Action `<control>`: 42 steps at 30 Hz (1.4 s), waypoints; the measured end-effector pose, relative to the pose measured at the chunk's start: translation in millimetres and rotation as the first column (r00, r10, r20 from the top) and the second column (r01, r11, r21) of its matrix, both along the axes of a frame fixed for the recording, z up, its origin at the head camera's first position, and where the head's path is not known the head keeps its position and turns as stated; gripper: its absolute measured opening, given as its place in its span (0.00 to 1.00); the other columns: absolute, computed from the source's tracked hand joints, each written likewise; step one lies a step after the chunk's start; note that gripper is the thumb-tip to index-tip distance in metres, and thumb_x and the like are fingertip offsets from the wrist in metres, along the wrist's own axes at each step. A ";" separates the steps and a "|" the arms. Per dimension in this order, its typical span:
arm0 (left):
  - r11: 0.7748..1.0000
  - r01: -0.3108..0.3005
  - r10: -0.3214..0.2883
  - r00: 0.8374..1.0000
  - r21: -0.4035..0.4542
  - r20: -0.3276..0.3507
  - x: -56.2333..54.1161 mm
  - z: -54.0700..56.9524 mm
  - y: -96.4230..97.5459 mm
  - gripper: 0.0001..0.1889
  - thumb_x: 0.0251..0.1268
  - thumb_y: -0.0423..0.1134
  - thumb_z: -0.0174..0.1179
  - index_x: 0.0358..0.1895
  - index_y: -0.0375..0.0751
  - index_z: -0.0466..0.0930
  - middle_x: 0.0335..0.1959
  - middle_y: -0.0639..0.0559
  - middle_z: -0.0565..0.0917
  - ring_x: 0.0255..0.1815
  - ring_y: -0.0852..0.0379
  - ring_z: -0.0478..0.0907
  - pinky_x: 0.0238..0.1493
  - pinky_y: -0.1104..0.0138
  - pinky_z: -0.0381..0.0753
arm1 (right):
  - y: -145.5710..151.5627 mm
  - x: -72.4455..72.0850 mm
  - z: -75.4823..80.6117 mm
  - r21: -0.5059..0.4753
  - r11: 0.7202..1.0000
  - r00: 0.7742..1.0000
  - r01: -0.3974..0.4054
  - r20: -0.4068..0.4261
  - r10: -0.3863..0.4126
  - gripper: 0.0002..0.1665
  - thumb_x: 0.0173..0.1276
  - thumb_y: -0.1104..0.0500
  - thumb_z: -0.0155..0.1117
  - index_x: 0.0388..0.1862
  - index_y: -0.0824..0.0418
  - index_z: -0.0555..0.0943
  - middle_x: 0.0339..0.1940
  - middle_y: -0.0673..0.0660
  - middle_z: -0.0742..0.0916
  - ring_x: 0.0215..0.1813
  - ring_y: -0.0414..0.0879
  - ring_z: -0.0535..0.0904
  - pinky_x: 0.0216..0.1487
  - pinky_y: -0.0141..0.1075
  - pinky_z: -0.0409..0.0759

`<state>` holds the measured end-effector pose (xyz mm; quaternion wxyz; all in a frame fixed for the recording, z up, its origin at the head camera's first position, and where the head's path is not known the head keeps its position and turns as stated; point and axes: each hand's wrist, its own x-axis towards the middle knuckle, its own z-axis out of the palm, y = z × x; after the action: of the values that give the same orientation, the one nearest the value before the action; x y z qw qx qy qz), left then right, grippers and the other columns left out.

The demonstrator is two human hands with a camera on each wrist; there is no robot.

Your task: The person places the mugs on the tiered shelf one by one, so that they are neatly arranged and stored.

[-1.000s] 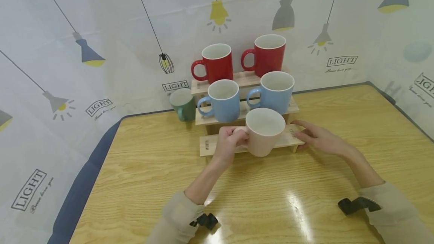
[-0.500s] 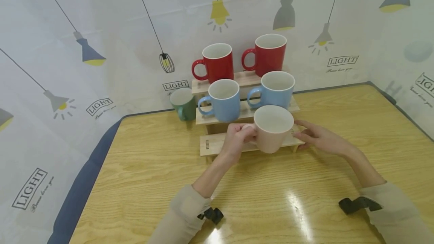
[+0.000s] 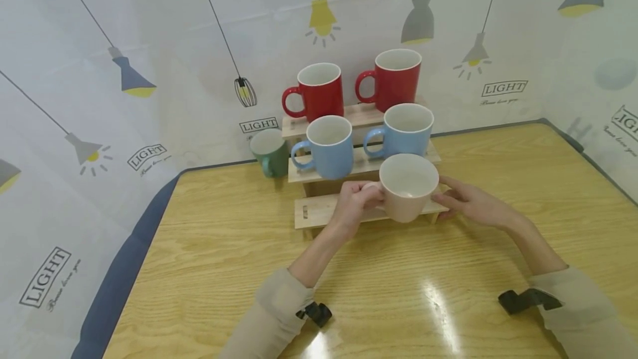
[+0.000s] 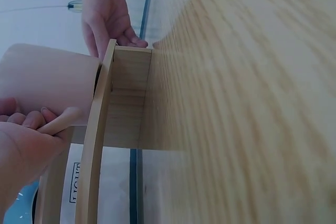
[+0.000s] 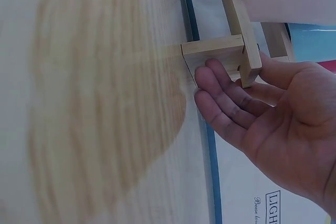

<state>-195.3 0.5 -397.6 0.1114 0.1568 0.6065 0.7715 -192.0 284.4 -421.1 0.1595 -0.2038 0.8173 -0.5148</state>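
A pale pink mug [image 3: 405,204] is at the right part of the lowest shelf of a three-tier wooden rack [image 3: 316,212]. My left hand [image 3: 350,208] grips its handle from the left. In the left wrist view the mug's base [image 4: 79,90] lies against or just above the board, with a thin dark gap along one edge; full contact cannot be told. My right hand [image 3: 473,204] holds the right end of that lowest shelf. The right wrist view has its fingers [image 5: 223,95] curled below the board, beside the support leg, with the thumb on the other side.
Two light blue mugs [image 3: 329,151] stand on the middle shelf, and two red mugs [image 3: 321,96] on the top one. A green mug [image 3: 271,154] sits on the wooden table [image 3: 209,248] left of the rack. Behind is a lamp-printed cloth [image 3: 199,126].
My left hand has carried the pink mug rightward along the front of the lowest shelf, toward my right hand. The right hand has kept its place at the shelf's end.
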 end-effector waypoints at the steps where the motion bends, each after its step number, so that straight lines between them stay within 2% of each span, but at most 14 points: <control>1: 1.000 -0.001 0.001 1.000 0.003 -0.001 0.1 -0.1 1.4 0.15 0.55 0.30 0.55 0.12 0.42 0.68 0.22 0.59 0.83 0.32 0.62 0.83 0.42 0.67 0.83 | 0.1 0.1 -0.2 0.002 1.000 1.000 -0.002 -0.005 0.002 0.36 0.82 0.57 0.49 0.81 0.66 0.50 0.59 0.77 0.80 0.45 0.54 0.87 0.52 0.48 0.83; 8: 1.000 0.006 -0.006 1.000 -0.014 -0.014 3.7 0.7 9.0 0.15 0.57 0.30 0.55 0.13 0.36 0.67 0.24 0.59 0.84 0.32 0.61 0.84 0.46 0.62 0.84 | 0.1 1.6 0.8 -0.036 0.999 0.999 -0.030 -0.038 0.029 0.35 0.82 0.61 0.48 0.81 0.66 0.50 0.63 0.76 0.77 0.49 0.53 0.86 0.50 0.48 0.84; 12: 1.000 -0.001 0.001 1.000 -0.025 -0.006 5.1 1.3 9.5 0.16 0.58 0.31 0.55 0.13 0.37 0.67 0.23 0.59 0.83 0.33 0.61 0.83 0.48 0.62 0.83 | -0.6 2.3 1.7 -0.063 0.997 0.998 -0.050 -0.044 0.047 0.35 0.82 0.63 0.47 0.80 0.68 0.49 0.64 0.77 0.75 0.51 0.52 0.85 0.49 0.48 0.84; 17: 0.998 0.009 -0.009 1.000 -0.067 -0.001 5.0 2.3 7.1 0.13 0.58 0.31 0.57 0.16 0.40 0.71 0.22 0.59 0.80 0.32 0.63 0.79 0.43 0.68 0.80 | -1.1 2.4 2.4 -0.056 0.998 0.998 -0.043 -0.042 0.041 0.35 0.82 0.63 0.47 0.81 0.68 0.49 0.65 0.76 0.74 0.51 0.51 0.85 0.49 0.49 0.84; 19: 0.996 0.018 -0.019 1.000 -0.086 -0.011 4.8 2.7 5.7 0.12 0.59 0.32 0.57 0.18 0.40 0.72 0.20 0.59 0.76 0.30 0.63 0.75 0.40 0.69 0.78 | -0.9 2.2 1.9 -0.046 0.998 0.998 -0.038 -0.045 0.036 0.35 0.82 0.62 0.47 0.81 0.67 0.49 0.65 0.76 0.75 0.51 0.52 0.85 0.49 0.49 0.84; 23: 0.993 0.032 -0.038 0.998 -0.115 -0.047 4.6 3.7 2.3 0.12 0.60 0.32 0.57 0.20 0.41 0.68 0.19 0.57 0.68 0.27 0.59 0.67 0.35 0.67 0.71 | -0.3 2.5 2.5 -0.038 0.999 0.998 -0.039 -0.047 0.037 0.35 0.82 0.62 0.47 0.81 0.67 0.49 0.64 0.76 0.76 0.48 0.54 0.86 0.49 0.50 0.84; 26: 0.989 0.037 -0.047 0.997 -0.140 -0.068 5.2 4.8 -1.2 0.12 0.62 0.33 0.58 0.23 0.42 0.67 0.21 0.56 0.66 0.29 0.57 0.64 0.35 0.66 0.67 | 0.4 2.7 3.2 -0.040 0.998 0.998 -0.045 -0.048 0.043 0.35 0.82 0.63 0.47 0.81 0.67 0.49 0.63 0.77 0.77 0.47 0.55 0.86 0.49 0.50 0.84; 32: 0.983 0.037 -0.058 0.992 -0.178 -0.116 6.0 5.3 -8.4 0.05 0.63 0.33 0.59 0.35 0.36 0.72 0.30 0.55 0.73 0.35 0.61 0.68 0.39 0.66 0.68 | 0.3 0.9 1.5 -0.032 0.999 0.999 -0.035 -0.037 0.034 0.35 0.82 0.62 0.48 0.81 0.66 0.50 0.62 0.75 0.78 0.47 0.54 0.86 0.49 0.49 0.84; 37: 0.974 0.040 -0.077 0.984 -0.222 -0.161 5.9 5.5 -14.2 0.12 0.66 0.32 0.60 0.48 0.30 0.73 0.43 0.48 0.79 0.43 0.62 0.74 0.47 0.68 0.73 | 1.1 -1.2 -0.8 -0.021 0.999 0.998 -0.036 -0.045 0.035 0.35 0.82 0.61 0.48 0.80 0.66 0.51 0.64 0.75 0.77 0.47 0.54 0.86 0.49 0.48 0.84; 40: 0.964 0.032 -0.080 0.981 -0.263 -0.176 6.9 6.7 -19.3 0.15 0.68 0.32 0.60 0.54 0.30 0.73 0.51 0.42 0.80 0.52 0.57 0.76 0.55 0.67 0.74 | 1.7 -1.8 -1.8 -0.027 0.999 0.998 -0.040 -0.043 0.039 0.35 0.82 0.61 0.49 0.81 0.65 0.50 0.65 0.76 0.76 0.47 0.54 0.87 0.49 0.48 0.84; 42: 0.959 0.031 -0.087 0.978 -0.281 -0.190 8.4 7.5 -24.1 0.17 0.68 0.31 0.60 0.57 0.30 0.72 0.54 0.38 0.79 0.56 0.50 0.76 0.58 0.66 0.74 | 1.8 -1.7 -1.7 -0.032 0.999 0.998 -0.044 -0.039 0.043 0.35 0.82 0.61 0.49 0.81 0.65 0.50 0.65 0.76 0.75 0.47 0.55 0.87 0.49 0.48 0.84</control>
<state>-186.9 -23.6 -390.1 0.0933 0.2348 0.7113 0.6559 -193.7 286.2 -422.8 0.1515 -0.2339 0.8071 -0.5205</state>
